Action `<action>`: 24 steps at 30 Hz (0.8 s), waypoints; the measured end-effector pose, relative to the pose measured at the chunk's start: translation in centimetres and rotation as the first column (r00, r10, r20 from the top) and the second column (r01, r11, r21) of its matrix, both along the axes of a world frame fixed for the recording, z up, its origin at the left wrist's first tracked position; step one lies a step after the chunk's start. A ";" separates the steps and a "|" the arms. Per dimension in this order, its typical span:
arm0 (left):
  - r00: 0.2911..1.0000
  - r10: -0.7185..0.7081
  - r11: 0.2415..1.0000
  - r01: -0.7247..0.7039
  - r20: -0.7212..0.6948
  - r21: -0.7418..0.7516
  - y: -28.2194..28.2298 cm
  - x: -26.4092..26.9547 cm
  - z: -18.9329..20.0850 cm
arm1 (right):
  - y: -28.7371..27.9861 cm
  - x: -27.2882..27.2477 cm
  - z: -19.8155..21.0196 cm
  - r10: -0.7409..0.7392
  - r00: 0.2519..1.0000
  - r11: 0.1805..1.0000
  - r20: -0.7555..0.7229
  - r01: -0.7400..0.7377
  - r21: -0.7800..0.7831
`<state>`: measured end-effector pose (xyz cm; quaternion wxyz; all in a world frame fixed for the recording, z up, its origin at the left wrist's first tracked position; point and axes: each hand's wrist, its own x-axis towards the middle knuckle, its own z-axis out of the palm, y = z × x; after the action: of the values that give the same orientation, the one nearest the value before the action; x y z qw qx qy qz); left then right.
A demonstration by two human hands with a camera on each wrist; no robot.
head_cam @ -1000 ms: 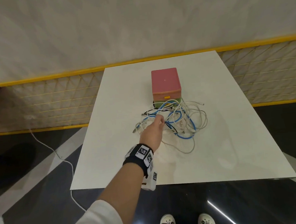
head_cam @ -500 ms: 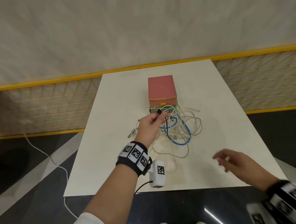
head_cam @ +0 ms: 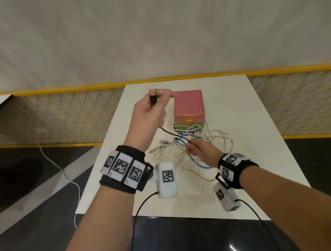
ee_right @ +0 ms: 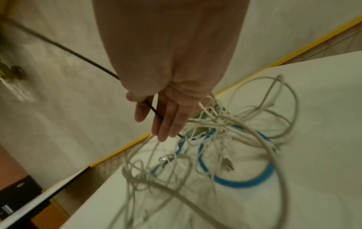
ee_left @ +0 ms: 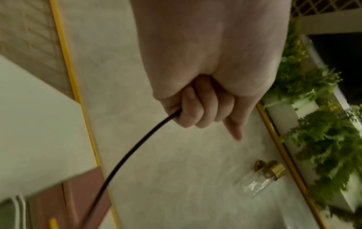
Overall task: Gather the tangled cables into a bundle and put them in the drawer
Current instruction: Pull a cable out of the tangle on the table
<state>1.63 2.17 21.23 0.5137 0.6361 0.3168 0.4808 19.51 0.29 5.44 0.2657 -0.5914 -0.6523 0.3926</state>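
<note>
A tangle of white cables [head_cam: 218,139] with a blue cable [head_cam: 200,165] lies on the white table [head_cam: 258,139], in front of a pink drawer box [head_cam: 188,104]. My left hand [head_cam: 155,100] is raised to the left of the box and grips the plug end of a black cable [head_cam: 171,132]. In the left wrist view its fingers [ee_left: 195,111] curl round the black cable [ee_left: 125,156]. My right hand [head_cam: 193,148] is low at the tangle. There the black cable [ee_right: 154,111] passes between its thumb and fingers [ee_right: 166,124], above the tangle [ee_right: 225,124].
A yellow-edged mesh panel [head_cam: 73,115] runs behind and beside the table. A white cord [head_cam: 67,176] trails across the dark floor on the left. The table's front edge [head_cam: 185,215] is close to my forearms. Green plants [ee_left: 313,77] and a glass lamp [ee_left: 260,178] are on the wall.
My left hand has lifted up and to the left, drawing the black cable out of the tangle. My right hand came in from the right and took the same cable near the pile.
</note>
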 end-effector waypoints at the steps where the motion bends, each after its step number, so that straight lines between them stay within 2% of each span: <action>1: 0.987 0.007 1.000 -0.003 -0.161 0.023 -0.3 -0.4 0.0 | 0.2 0.2 0.8 -0.024 0.999 1.000 -0.049 0.024 0.008; 2: 0.942 0.004 1.000 0.006 -0.335 0.030 -0.5 -0.4 -0.5 | 0.4 0.2 1.7 -0.041 0.995 0.999 -0.094 0.043 0.024; 4: 0.782 -0.004 1.000 0.010 -0.623 0.006 -0.5 -0.2 -2.5 | 0.9 0.1 4.0 -0.055 0.990 0.995 -0.132 0.065 0.072; 5: 0.708 -0.024 1.000 0.006 -0.706 -0.028 -0.4 0.0 -3.7 | 0.9 -0.1 5.1 -0.039 0.993 0.992 -0.114 0.052 0.111; 6: 0.668 -0.062 0.997 0.007 -0.741 -0.077 -0.4 0.3 -4.6 | 1.0 -0.2 6.1 -0.015 0.995 0.988 -0.094 0.029 0.150; 7: 0.663 -0.103 0.992 0.008 -0.741 -0.130 -0.4 0.5 -5.4 | 1.1 -0.3 7.0 0.006 0.997 0.983 -0.078 0.009 0.185; 9: 0.742 -0.093 0.984 -0.032 -0.664 -0.175 0.0 0.8 -5.9 | 1.2 -0.4 7.9 0.018 0.996 0.971 -0.084 0.003 0.240; 11: 0.857 0.059 0.981 -0.144 -0.511 -0.128 0.6 0.8 -4.9 | 0.9 -0.3 7.6 0.006 0.993 0.975 -0.116 0.020 0.223; 13: 0.913 0.234 0.950 -0.288 -0.333 -0.123 1.2 0.2 -2.9 | 0.4 0.2 6.2 0.009 0.996 0.992 -0.087 0.003 0.128; 15: 0.898 0.347 0.913 -0.389 -0.272 -0.122 2.1 -1.0 -1.3 | -0.2 0.8 4.5 0.022 1.000 0.996 -0.010 -0.021 0.084; 16: 0.885 0.372 0.903 -0.415 -0.280 -0.114 2.4 -1.7 -1.0 | -0.4 1.0 4.0 0.022 0.999 0.993 0.033 -0.026 0.115; 20: 0.814 0.383 0.896 -0.443 -0.437 -0.040 2.2 -4.0 -1.1 | -1.2 0.6 4.4 0.016 0.986 0.955 0.164 -0.063 0.288; 22: 0.807 0.329 0.916 -0.398 -0.490 -0.042 1.3 -4.8 -1.2 | -2.4 -0.4 5.2 0.153 0.948 0.947 0.280 -0.222 0.232; 24: 0.818 0.251 0.944 -0.325 -0.519 -0.056 0.5 -5.6 -1.4 | -4.1 -1.9 5.6 0.388 0.833 0.895 0.394 -0.443 0.056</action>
<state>-3.97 2.65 19.79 0.3780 0.6460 0.5658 0.3460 17.64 -3.78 11.01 0.0876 -0.4779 -0.8303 0.2730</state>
